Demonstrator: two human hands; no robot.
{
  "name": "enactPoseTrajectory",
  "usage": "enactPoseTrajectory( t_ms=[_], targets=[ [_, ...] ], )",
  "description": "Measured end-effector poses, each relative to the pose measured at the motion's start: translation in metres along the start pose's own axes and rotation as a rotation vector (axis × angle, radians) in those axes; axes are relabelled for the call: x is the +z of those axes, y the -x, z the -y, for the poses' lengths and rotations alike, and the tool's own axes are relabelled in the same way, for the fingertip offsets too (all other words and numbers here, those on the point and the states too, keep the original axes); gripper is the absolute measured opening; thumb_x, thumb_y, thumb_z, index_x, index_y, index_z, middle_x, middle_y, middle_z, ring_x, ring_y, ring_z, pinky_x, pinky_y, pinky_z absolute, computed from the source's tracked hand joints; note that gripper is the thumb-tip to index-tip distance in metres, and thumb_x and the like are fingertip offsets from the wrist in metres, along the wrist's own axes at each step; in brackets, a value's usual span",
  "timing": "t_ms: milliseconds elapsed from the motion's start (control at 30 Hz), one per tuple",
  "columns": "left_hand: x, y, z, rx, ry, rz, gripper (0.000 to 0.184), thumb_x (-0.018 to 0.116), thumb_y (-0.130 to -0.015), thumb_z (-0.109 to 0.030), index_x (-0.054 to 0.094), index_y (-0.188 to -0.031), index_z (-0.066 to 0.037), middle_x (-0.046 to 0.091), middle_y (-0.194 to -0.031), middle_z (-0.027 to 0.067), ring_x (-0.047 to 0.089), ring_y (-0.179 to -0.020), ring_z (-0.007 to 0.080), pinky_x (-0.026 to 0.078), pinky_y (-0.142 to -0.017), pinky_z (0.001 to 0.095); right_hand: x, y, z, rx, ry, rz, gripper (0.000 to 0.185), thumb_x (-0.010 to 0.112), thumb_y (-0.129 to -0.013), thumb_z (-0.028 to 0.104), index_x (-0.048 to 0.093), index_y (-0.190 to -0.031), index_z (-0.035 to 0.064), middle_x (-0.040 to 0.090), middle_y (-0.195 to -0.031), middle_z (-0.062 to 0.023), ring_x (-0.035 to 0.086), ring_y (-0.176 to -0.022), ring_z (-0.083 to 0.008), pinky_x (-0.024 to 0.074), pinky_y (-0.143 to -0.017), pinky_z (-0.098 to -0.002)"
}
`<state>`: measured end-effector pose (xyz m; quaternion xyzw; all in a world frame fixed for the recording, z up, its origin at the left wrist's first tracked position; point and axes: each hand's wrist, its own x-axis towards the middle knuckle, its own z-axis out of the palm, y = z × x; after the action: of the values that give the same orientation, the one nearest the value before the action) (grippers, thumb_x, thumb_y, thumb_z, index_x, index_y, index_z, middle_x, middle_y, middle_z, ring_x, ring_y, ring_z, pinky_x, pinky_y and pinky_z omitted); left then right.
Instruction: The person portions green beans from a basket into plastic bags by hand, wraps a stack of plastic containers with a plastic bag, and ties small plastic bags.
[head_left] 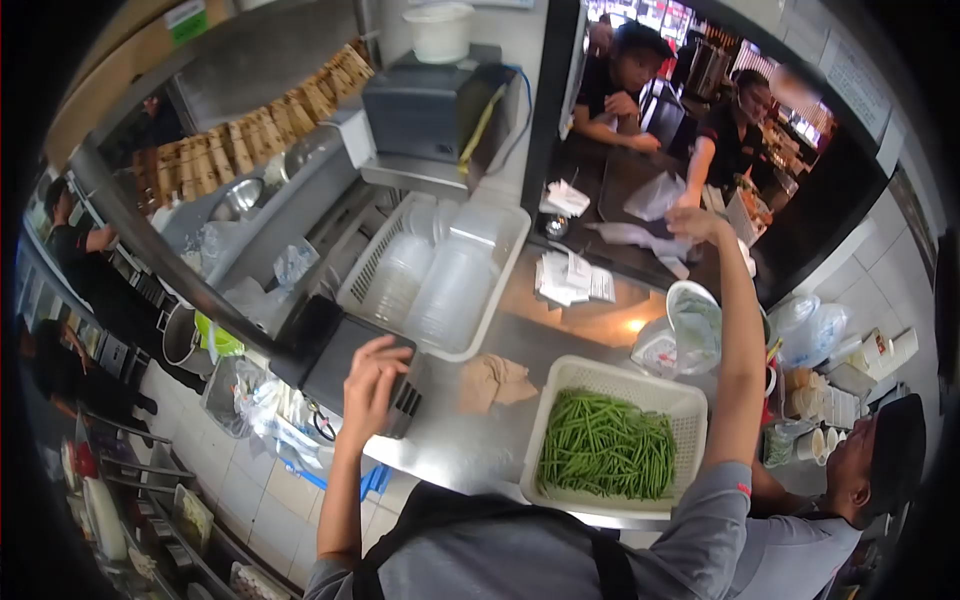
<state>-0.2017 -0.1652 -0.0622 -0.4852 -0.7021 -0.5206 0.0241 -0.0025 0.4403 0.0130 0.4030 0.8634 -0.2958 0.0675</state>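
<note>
My right hand [697, 226] reaches through the serving window, its bent fingers at a clear plastic bag [653, 197] and white plastic [640, 238]. It looks closed on the bag's edge, though small detail is unclear. A person's hand across the counter meets mine there. My left hand [372, 388] is over the black box-shaped machine [345, 365], fingers loosely bent and apart, holding nothing I can see. Between my arms, a white basket [533, 440] of green beans [608, 445] rests on the steel counter [440, 450].
A white crate [518, 235] of clear plastic containers [450, 285] stands beyond my left hand. Brown paper [497, 383] and white slips [572, 277] lie nearby. A white tub [692, 325] is below my right forearm. A co-worker in a black cap [893, 450] stands close on the right.
</note>
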Motion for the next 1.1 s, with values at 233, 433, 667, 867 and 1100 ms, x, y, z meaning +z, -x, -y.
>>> enactPoseTrajectory(
  t_ms=[233,433,667,867,1100],
  targets=[
    [-0.086,0.001,-0.162,1.076,0.784,-0.154,0.048,0.064,-0.083,-0.023,0.038,-0.122,-0.015,0.031,-0.140,0.0036,0.028,-0.131,0.0180,0.021,-0.106,0.0566,-0.023,0.093,0.151,-0.509,0.346,-0.196,0.051,0.061,-0.082,0.026,0.047,-0.127,0.0044,0.057,-0.115,-0.0213,0.056,-0.106,-0.0306,0.0426,-0.091,-0.0339],
    [-0.102,-0.029,-0.226,1.504,0.942,-0.101,0.047,0.061,-0.085,-0.015,0.039,-0.126,-0.016,0.052,-0.125,-0.0007,0.048,-0.113,0.0152,0.033,-0.097,0.0468,0.009,0.140,0.286,-0.901,0.620,-0.324,0.042,0.060,-0.081,0.019,0.052,-0.119,0.0024,0.060,-0.108,-0.0201,0.057,-0.101,-0.0335,0.0449,-0.087,-0.0380],
    [-0.132,-0.045,-0.189,1.260,0.870,0.069,0.054,0.065,-0.083,-0.023,0.036,-0.126,-0.010,0.061,-0.102,0.0014,0.055,-0.100,0.0188,0.039,-0.089,0.0453,0.014,0.169,0.415,-0.980,0.710,-0.570,0.033,0.055,-0.085,0.021,0.055,-0.117,0.0108,0.063,-0.102,-0.0153,0.059,-0.094,-0.0321,0.0479,-0.081,-0.0409],
    [-0.077,-0.120,-0.065,0.704,0.135,-0.023,0.039,0.065,-0.076,-0.013,0.049,-0.111,-0.004,0.063,-0.100,0.0151,0.057,-0.095,0.0309,0.042,-0.086,0.0435,-0.020,0.118,0.521,-1.135,0.485,-0.908,0.029,0.053,-0.085,0.022,0.059,-0.112,0.0111,0.066,-0.088,-0.0142,0.062,-0.085,-0.0335,0.0490,-0.076,-0.0419],
    [0.031,-0.107,0.108,0.503,-0.205,0.002,0.049,0.068,-0.074,-0.015,0.049,-0.119,-0.009,0.042,-0.125,0.0180,0.044,-0.113,0.0347,0.036,-0.095,0.0459,-0.061,0.034,0.668,-1.226,0.055,-1.006,0.034,0.053,-0.084,0.019,0.057,-0.117,0.0130,0.061,-0.105,-0.0194,0.057,-0.101,-0.0354,0.0449,-0.090,-0.0391]
  ],
)
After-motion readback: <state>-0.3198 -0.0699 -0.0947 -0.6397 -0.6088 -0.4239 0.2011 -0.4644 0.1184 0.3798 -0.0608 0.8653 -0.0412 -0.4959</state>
